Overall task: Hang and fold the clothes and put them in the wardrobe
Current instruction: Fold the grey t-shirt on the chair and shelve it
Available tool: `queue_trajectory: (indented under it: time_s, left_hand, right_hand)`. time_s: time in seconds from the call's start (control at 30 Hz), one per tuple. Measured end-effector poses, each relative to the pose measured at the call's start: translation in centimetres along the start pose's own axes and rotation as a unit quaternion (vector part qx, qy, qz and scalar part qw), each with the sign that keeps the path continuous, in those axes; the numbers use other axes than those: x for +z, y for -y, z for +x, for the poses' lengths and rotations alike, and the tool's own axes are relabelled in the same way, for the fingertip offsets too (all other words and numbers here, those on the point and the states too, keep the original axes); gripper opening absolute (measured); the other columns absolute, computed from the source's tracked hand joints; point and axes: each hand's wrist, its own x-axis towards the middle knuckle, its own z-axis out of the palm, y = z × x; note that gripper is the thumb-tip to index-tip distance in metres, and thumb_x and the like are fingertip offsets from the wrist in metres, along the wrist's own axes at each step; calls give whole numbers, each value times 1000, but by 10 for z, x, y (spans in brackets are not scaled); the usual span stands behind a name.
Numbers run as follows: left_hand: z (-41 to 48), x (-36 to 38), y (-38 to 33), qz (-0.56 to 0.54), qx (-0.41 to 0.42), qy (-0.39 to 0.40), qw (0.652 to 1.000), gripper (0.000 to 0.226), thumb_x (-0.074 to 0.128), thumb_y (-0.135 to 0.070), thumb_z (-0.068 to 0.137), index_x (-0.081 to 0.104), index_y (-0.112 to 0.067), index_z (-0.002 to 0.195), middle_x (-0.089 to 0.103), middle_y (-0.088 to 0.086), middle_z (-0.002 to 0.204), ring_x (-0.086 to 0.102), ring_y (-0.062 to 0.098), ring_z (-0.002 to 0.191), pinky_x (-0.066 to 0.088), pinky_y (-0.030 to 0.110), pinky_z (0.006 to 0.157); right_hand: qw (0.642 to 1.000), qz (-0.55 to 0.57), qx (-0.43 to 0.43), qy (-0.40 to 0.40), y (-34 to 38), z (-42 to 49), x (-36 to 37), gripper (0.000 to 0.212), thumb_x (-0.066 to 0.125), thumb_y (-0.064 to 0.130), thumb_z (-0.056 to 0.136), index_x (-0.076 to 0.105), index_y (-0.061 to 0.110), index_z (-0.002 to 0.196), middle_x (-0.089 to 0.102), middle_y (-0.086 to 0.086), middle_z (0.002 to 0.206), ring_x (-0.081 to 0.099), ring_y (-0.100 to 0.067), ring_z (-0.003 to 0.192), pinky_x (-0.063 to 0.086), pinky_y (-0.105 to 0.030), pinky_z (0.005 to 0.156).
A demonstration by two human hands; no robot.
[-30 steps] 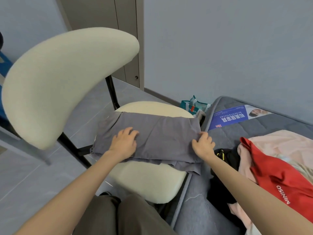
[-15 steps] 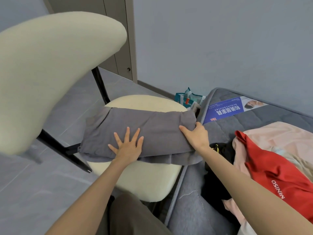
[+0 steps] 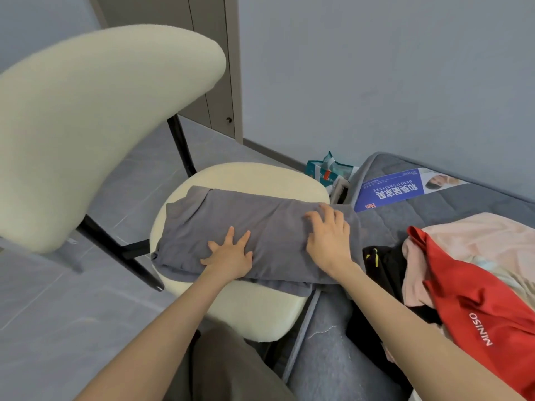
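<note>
A grey garment (image 3: 220, 224), folded into a long strip, lies across the cream seat of a chair (image 3: 260, 180). My left hand (image 3: 230, 254) rests flat on its near middle with the fingers spread. My right hand (image 3: 328, 235) lies palm down on the garment's right end, fingers apart, holding nothing. On the mattress to the right sits a pile of clothes: a red garment with white lettering (image 3: 474, 296), a pale pink one (image 3: 486, 238) and a black one (image 3: 382, 264).
The chair's cream backrest (image 3: 95, 123) fills the upper left. A grey mattress (image 3: 434, 206) with a blue label runs along the right. A green packet (image 3: 327, 169) lies on the floor between them. A wardrobe door (image 3: 208, 59) stands at the back.
My left hand has flattened on the garment with fingers spread. My right hand has let go of the right edge and now lies flat on top of it.
</note>
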Motion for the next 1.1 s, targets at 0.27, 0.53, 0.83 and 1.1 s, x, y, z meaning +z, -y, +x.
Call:
queue_trajectory:
  time_s: [0.27,0.53,0.83,1.1]
  left_hand:
    - [22,-43,55,-85,34,-322,942,35,38,-28,100,47,-22,134,41,3,138,36,29,126,30,46,100]
    - [95,-76,73,-102,-26,-255,961,46,37,-40,100,42,-14,137,46,14,136,43,35,124,32,48,106]
    - [134,-86,89,-255,-64,-313,913,26,41,-29,99,60,-12,101,65,10,105,55,28,94,36,30,74]
    - [118,-87,68,-134,-78,-399,904,26,48,-11,94,55,-11,119,52,12,124,47,32,116,35,40,93]
  right_hand:
    - [986,19,-90,141,73,26,39,55,27,35,103,7,25,154,-4,-5,161,-6,-28,148,0,-50,119]
    - [984,-50,-101,137,81,59,68,56,15,45,102,-9,33,152,-15,-5,160,-12,-31,147,-6,-54,117]
    - [984,-99,-103,105,73,63,81,56,8,54,98,-12,42,149,-12,-1,161,-11,-36,146,-10,-65,109]
    - [989,-84,-71,100,70,59,82,56,8,53,99,-15,40,149,-15,2,160,-15,-29,147,-12,-67,107]
